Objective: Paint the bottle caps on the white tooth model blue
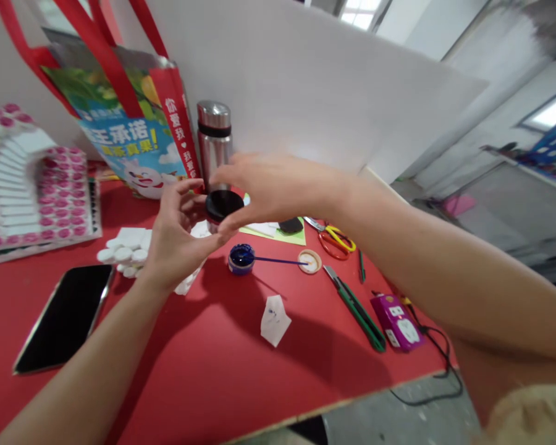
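Note:
Both my hands meet above the red table (222,371). My right hand (278,185) pinches a round black lid (223,204) from above. My left hand (176,238) sits under and beside the lid, fingers curled around a small white container that is mostly hidden. Just below them stands an open pot of blue paint (241,258) with a thin blue stick (278,261) resting across to a small round cap (310,261).
A black phone (62,318) lies at the left. Small white pots (123,250), stacked pink-capped trays (32,185), a printed shopping bag (130,142), a steel flask (214,142), scissors (336,238), a green utility knife (356,309), a crumpled paper scrap (274,319) and a purple power strip (396,321) surround them.

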`<state>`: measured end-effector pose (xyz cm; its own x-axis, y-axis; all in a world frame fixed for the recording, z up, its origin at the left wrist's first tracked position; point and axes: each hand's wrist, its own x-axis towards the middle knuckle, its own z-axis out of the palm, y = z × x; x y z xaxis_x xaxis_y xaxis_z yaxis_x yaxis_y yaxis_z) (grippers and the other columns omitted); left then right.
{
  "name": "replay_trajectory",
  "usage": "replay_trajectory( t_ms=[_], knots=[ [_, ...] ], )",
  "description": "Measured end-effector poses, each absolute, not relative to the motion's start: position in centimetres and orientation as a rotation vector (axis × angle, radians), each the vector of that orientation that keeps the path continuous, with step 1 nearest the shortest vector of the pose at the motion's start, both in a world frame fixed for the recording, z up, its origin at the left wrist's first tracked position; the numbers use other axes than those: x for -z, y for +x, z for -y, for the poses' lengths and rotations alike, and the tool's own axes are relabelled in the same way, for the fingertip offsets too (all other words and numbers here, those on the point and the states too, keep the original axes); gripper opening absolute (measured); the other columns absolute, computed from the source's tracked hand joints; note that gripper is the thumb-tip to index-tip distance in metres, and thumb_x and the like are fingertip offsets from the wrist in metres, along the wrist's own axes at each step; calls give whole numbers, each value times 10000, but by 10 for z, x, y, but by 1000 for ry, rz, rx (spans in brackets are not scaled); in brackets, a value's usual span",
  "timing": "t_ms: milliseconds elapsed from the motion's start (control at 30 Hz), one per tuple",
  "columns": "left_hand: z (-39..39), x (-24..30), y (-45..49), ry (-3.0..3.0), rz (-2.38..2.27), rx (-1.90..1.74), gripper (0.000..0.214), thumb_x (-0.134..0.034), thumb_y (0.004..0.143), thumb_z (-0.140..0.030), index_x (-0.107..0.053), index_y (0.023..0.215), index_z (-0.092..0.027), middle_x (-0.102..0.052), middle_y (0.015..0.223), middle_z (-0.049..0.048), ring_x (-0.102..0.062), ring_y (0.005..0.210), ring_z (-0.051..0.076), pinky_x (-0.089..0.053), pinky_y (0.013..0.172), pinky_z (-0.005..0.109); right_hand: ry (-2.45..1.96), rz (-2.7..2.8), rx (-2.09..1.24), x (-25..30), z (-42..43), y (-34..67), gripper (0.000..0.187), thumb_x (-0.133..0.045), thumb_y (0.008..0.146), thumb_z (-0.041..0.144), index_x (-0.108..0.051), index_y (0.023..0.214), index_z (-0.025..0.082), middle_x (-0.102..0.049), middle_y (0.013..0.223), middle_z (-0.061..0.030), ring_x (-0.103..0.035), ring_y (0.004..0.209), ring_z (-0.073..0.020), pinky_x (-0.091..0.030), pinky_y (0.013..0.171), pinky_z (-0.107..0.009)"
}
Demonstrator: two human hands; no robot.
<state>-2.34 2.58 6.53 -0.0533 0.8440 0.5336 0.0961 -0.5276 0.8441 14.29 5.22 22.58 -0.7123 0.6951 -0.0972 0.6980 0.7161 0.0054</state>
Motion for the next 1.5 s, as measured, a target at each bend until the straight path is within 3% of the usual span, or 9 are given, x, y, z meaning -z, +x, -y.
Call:
replay_trajectory(
  t_ms=[100, 333, 467, 567, 767, 967, 1167, 1300, 1500],
  knots=[
    [-28, -59, -14, 1601, -1005, -1645, 845, -1020, 647, -388, -549, 1333, -241, -702, 1140, 51, -724, 1054, 223, -636, 909, 378, 1010, -2795, 154, -222, -62, 146, 360, -837, 890, 348, -762, 1184, 155, -760, 1123, -46, -712, 1068, -230, -501, 886, -295],
    [-28, -47, 0, 1537, -1111, -1582, 818, -939, 691, -277, -515, 1389, -235, -665, 1209, 69, -710, 1130, 234, -615, 986, 395, 1372, -2714, 156, -206, -71, 149, 671, -637, 897, 795, -762, 924, 136, -749, 868, -115, -715, 855, -269, -463, 704, -327],
    [-29, -46, 1, 1524, -1078, -1525, 805, -916, 696, -271, -499, 1383, -225, -675, 1148, 55, -728, 1046, 212, -625, 950, 376, 1171, -2755, 199, -207, -77, 157, 423, -833, 862, 510, -779, 1154, 209, -791, 1089, -83, -722, 964, -244, -457, 743, -302],
    [-32, -44, 4, 1501, -1078, -1522, 793, -903, 700, -247, -490, 1376, -221, -691, 1132, 53, -731, 1038, 208, -621, 957, 374, 1168, -2705, 190, -202, -81, 156, 340, -824, 872, 457, -802, 1051, 168, -802, 1029, -102, -720, 904, -235, -432, 696, -300],
    [-41, -38, 10, 1508, -1087, -1566, 783, -890, 701, -238, -489, 1374, -210, -695, 1095, 33, -735, 1021, 196, -613, 938, 348, 1473, -2582, 153, -194, -83, 152, 694, -570, 937, 783, -789, 954, 125, -776, 876, -146, -713, 815, -264, -414, 651, -314],
    [-47, -37, 12, 1511, -1090, -1542, 770, -871, 700, -242, -487, 1366, -204, -703, 1112, 48, -721, 970, 194, -599, 862, 333, 1268, -2628, 254, -197, -89, 157, 479, -836, 839, 527, -774, 1177, 192, -798, 1094, -99, -709, 919, -233, -402, 675, -297],
    [-52, -31, 14, 1510, -1111, -1531, 816, -896, 681, -252, -485, 1385, -207, -697, 1093, 43, -731, 996, 209, -595, 919, 367, 1553, -2526, 214, -186, -95, 158, 731, -674, 821, 832, -790, 1068, 154, -785, 921, -132, -707, 822, -268, -409, 653, -323],
    [-54, -30, 13, 1526, -1096, -1499, 792, -890, 706, -266, -474, 1377, -209, -709, 1088, 44, -732, 959, 202, -600, 878, 353, 1328, -2653, 266, -186, -98, 163, 545, -858, 805, 544, -761, 1216, 199, -797, 1151, -99, -715, 964, -248, -418, 689, -298],
    [-55, -27, 18, 1543, -1172, -1585, 742, -868, 725, -276, -484, 1357, -215, -692, 1046, 25, -727, 941, 193, -597, 835, 329, 1445, -2586, 212, -181, -97, 156, 402, -760, 856, 526, -784, 952, 136, -779, 877, -121, -687, 799, -240, -354, 601, -326]
  ],
)
